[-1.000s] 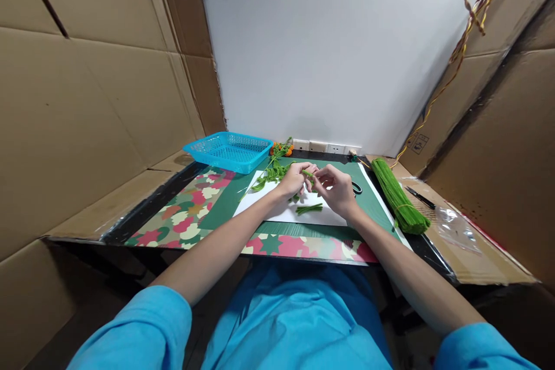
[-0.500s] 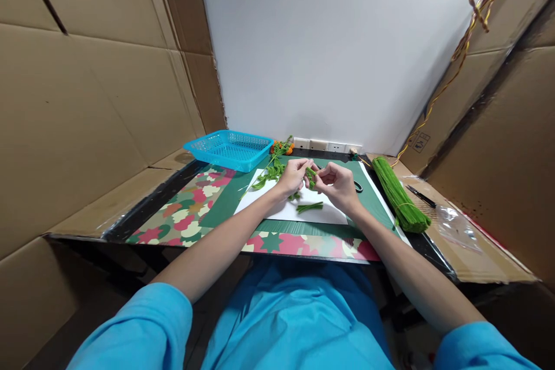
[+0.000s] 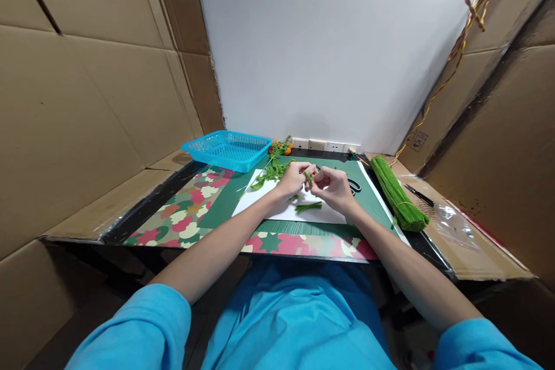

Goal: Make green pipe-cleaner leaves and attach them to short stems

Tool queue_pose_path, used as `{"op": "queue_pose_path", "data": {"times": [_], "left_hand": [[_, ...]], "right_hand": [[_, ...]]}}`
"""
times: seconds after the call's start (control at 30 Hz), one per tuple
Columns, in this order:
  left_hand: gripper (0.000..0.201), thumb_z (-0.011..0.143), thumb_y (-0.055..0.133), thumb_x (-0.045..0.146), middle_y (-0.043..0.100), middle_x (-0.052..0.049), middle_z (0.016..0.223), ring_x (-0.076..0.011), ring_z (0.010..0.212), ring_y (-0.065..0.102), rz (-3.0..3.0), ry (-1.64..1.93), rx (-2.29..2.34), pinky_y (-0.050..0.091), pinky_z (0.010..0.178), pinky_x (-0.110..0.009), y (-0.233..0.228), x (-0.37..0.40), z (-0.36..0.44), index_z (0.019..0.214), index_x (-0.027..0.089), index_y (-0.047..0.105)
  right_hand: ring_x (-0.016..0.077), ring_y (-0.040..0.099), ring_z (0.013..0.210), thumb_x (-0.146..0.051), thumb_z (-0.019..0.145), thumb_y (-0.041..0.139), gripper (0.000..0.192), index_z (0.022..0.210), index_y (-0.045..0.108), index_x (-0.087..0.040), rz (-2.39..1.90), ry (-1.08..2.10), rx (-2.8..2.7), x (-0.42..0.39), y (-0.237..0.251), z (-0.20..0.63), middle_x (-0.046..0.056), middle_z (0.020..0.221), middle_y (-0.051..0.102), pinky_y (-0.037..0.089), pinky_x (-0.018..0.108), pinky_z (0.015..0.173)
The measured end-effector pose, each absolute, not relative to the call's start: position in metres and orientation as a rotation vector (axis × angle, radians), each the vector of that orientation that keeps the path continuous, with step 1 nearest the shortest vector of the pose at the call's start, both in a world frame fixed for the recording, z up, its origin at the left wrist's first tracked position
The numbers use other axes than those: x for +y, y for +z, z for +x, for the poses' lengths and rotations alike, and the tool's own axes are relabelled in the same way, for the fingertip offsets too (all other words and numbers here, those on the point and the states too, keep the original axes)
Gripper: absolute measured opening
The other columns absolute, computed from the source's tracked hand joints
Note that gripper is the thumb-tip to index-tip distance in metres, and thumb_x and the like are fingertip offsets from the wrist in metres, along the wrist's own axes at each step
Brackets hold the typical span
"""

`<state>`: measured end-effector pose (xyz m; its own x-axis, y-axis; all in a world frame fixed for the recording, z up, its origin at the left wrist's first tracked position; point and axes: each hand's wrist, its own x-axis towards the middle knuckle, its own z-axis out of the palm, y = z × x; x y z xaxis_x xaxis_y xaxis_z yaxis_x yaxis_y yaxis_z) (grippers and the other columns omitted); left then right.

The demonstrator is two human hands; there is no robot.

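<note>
Desk [image 3: 182, 217] under both hands, patterned mat with white sheet [image 3: 269, 208] on top. Long bundle of green stems [image 3: 396, 193] lies well right of the right hand [image 3: 336, 189]; blue basket [image 3: 228, 149] far left of the left hand [image 3: 292, 179]. Both hands pinched together on one short green pipe cleaner [image 3: 307, 176], held between them just above the sheet. Likely light, fuzzy, bendable wire; best gripped near the ends. Cut pieces [image 3: 309, 207] lie just below the hands. Fingertip grip mostly hidden, too small to read.

No text can be read; the cardboard box [image 3: 418, 141] print is too small.
</note>
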<state>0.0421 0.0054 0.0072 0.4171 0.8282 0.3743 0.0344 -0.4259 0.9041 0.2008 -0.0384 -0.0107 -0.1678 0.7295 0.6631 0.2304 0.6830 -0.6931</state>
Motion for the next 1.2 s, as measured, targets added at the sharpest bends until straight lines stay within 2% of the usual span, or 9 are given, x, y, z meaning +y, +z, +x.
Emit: {"op": "queue_pose_path", "data": {"times": [0.13, 0.27, 0.37, 0.63, 0.77, 0.9, 1.07, 1.2], "left_hand": [[0.045, 0.091, 0.067, 0.052, 0.054, 0.002, 0.055, -0.0082, 0.045, 0.046, 1.843, 1.156, 0.747, 0.034, 0.044, -0.021, 0.006, 0.006, 0.041, 0.065, 0.016, 0.060], [0.031, 0.087, 0.067, 0.040, 0.056, 0.002, 0.056, -0.0099, 0.047, 0.050, 1.852, 1.129, 0.749, 0.037, 0.045, -0.021, 0.004, 0.008, 0.042, 0.068, 0.016, 0.061], [0.022, 0.086, 0.063, 0.033, 0.058, 0.002, 0.058, -0.0105, 0.044, 0.052, 1.868, 1.067, 0.759, 0.039, 0.045, -0.022, 0.001, 0.008, 0.043, 0.072, 0.016, 0.064], [0.035, 0.087, 0.067, 0.042, 0.058, 0.000, 0.061, -0.0116, 0.056, 0.053, 1.961, 1.175, 0.780, 0.039, 0.053, -0.022, 0.002, 0.008, 0.040, 0.065, 0.016, 0.059], [0.034, 0.086, 0.069, 0.042, 0.055, 0.002, 0.056, -0.0114, 0.049, 0.051, 1.927, 1.096, 0.782, 0.037, 0.048, -0.023, 0.003, 0.008, 0.041, 0.064, 0.017, 0.058], [0.026, 0.090, 0.061, 0.038, 0.058, 0.002, 0.056, -0.0116, 0.042, 0.053, 1.910, 1.007, 0.796, 0.038, 0.045, -0.023, 0.002, 0.008, 0.041, 0.076, 0.016, 0.063], [0.029, 0.094, 0.056, 0.038, 0.062, 0.001, 0.063, -0.0116, 0.042, 0.056, 1.942, 1.021, 0.786, 0.039, 0.043, -0.023, 0.003, 0.007, 0.040, 0.075, 0.017, 0.059], [0.026, 0.093, 0.060, 0.040, 0.069, -0.002, 0.078, -0.0102, 0.044, 0.057, 1.911, 1.077, 0.756, 0.042, 0.043, -0.023, 0.006, 0.005, 0.041, 0.087, 0.015, 0.066]], "right_hand": [[0.0130, 0.056, 0.055, -0.031, 0.079, 0.072, 0.023, 0.068, 0.053, -0.023, -0.753, 0.522, -1.825, -0.040, -0.013, 0.194, -0.001, 0.064, 0.062, 0.050, 0.026, 0.053], [0.0159, 0.062, 0.057, -0.041, 0.081, 0.076, 0.032, 0.069, 0.052, -0.024, -0.814, 0.603, -1.661, -0.034, -0.013, 0.202, 0.002, 0.065, 0.067, 0.051, 0.027, 0.052], [0.0171, 0.063, 0.056, -0.042, 0.080, 0.079, 0.034, 0.069, 0.053, -0.024, -0.867, 0.622, -1.600, -0.031, -0.014, 0.210, 0.003, 0.065, 0.068, 0.049, 0.027, 0.049], [0.0115, 0.049, 0.053, -0.029, 0.078, 0.071, 0.025, 0.066, 0.050, -0.023, -0.736, 0.568, -1.811, -0.040, -0.015, 0.194, -0.003, 0.061, 0.054, 0.041, 0.025, 0.049], [0.0143, 0.057, 0.054, -0.033, 0.078, 0.074, 0.026, 0.067, 0.053, -0.023, -0.805, 0.653, -1.679, -0.037, -0.014, 0.198, 0.000, 0.063, 0.062, 0.044, 0.026, 0.049], [0.0162, 0.060, 0.049, -0.038, 0.077, 0.077, 0.031, 0.067, 0.052, -0.024, -0.919, 0.661, -1.585, -0.031, -0.012, 0.207, 0.000, 0.058, 0.062, 0.043, 0.026, 0.045], [0.0160, 0.060, 0.050, -0.039, 0.081, 0.074, 0.032, 0.068, 0.049, -0.025, -0.959, 0.541, -1.582, -0.028, -0.013, 0.211, 0.000, 0.058, 0.063, 0.042, 0.026, 0.046], [0.0160, 0.059, 0.053, -0.042, 0.085, 0.073, 0.031, 0.071, 0.050, -0.025, -0.962, 0.483, -1.591, -0.026, -0.014, 0.213, -0.001, 0.060, 0.062, 0.044, 0.026, 0.048]]}}
